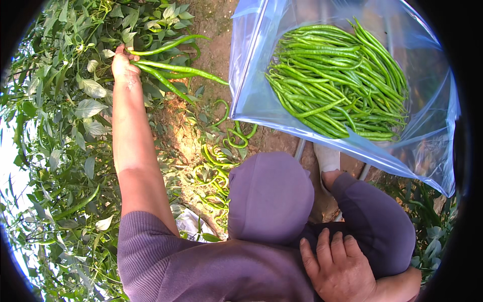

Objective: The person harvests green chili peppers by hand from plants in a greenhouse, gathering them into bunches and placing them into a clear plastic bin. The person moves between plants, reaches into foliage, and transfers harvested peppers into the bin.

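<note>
Long green chili peppers extend to the right from my left hand, whose fingers are closed round their stem ends beside the leafy pepper plants. My right hand lies on my dark-clothed lap at the lower right, palm down with fingers spread, holding nothing visible. Beyond my knees, a wide-mouthed blue-tinted clear plastic bag stands open. Inside it lies a large heap of long green peppers, mostly side by side.
Several curled green peppers lie on the soil between the plants and my knee. A metal bar shows below the bag. White plastic lies on the ground under my left arm. More foliage grows at the right edge.
</note>
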Tool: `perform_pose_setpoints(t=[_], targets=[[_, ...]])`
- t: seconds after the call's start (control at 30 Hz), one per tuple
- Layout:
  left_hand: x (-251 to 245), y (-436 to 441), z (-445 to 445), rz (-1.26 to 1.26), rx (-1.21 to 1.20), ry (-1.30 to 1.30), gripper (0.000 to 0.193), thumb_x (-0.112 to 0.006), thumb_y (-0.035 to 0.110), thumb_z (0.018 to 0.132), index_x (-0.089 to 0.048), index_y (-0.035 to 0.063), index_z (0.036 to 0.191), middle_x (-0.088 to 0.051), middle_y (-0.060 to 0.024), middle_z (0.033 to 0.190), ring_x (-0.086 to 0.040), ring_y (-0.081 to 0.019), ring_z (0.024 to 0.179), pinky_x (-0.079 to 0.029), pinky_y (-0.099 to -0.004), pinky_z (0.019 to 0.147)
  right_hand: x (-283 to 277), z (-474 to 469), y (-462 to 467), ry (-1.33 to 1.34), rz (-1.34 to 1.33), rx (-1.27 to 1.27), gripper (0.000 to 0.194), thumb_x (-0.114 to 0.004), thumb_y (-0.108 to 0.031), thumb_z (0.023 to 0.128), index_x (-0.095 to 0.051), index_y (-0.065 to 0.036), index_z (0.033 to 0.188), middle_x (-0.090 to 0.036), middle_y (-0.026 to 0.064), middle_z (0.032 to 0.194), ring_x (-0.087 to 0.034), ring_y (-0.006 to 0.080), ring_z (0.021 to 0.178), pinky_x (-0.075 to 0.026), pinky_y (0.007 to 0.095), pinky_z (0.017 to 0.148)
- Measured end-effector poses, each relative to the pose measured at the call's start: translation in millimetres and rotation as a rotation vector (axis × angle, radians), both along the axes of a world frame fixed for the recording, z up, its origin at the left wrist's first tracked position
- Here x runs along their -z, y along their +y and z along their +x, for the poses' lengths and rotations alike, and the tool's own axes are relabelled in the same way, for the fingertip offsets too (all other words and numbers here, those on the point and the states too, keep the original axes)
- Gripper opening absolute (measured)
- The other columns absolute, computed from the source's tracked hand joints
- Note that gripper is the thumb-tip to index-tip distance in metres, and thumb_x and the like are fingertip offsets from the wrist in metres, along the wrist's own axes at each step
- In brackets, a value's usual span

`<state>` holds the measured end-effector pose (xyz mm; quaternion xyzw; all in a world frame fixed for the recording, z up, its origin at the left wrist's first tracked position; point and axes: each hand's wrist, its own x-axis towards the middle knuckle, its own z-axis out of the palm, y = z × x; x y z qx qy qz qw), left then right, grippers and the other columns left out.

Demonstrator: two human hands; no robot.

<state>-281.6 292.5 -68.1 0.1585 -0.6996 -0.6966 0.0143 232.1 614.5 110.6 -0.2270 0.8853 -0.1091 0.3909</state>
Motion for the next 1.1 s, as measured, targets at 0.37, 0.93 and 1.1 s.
perform_pose_setpoints(t=[0.37,0.93,1.1], targets=[[-7,5,14,0.216,-0.019,-0.089,0.009,-0.061,0.016,0.089,-0.055,0.01,0.088,-0.037,0.0045,0.053,-0.033,-0.0115,0.046,-0.029,-0.0252,0.045,0,-3,0,-0.02,0.003,0.002,0.048,-0.041,-0.016,0.09,-0.043,-0.009,0.137,-0.048,0.0184,0.13,-0.048,0.0308,0.114,-0.038,0.0393,0.098],[130,20,-120,-0.004,-0.149,0.037,0.009,-0.052,0.006,0.089,-0.059,0.004,0.085,-0.063,-0.0089,0.083,-0.05,-0.0186,0.064,-0.045,-0.0319,0.059,9,-22,17,-0.091,-0.005,0.055,0.051,-0.042,-0.016,0.088,-0.041,-0.006,0.138,-0.048,0.0212,0.13,-0.048,0.0316,0.113,-0.038,0.0395,0.097],[144,-16,-154,0.14,0.025,0.089,0.017,-0.05,0.022,0.093,-0.058,0.0076,0.09,-0.058,-0.006,0.085,-0.052,-0.0195,0.071,-0.047,-0.038,0.067,11,-28,24,-0.107,-0.024,0.088,0.051,-0.042,-0.015,0.088,-0.041,-0.005,0.138,-0.048,0.022,0.129,-0.05,0.0319,0.111,-0.039,0.0396,0.097]])
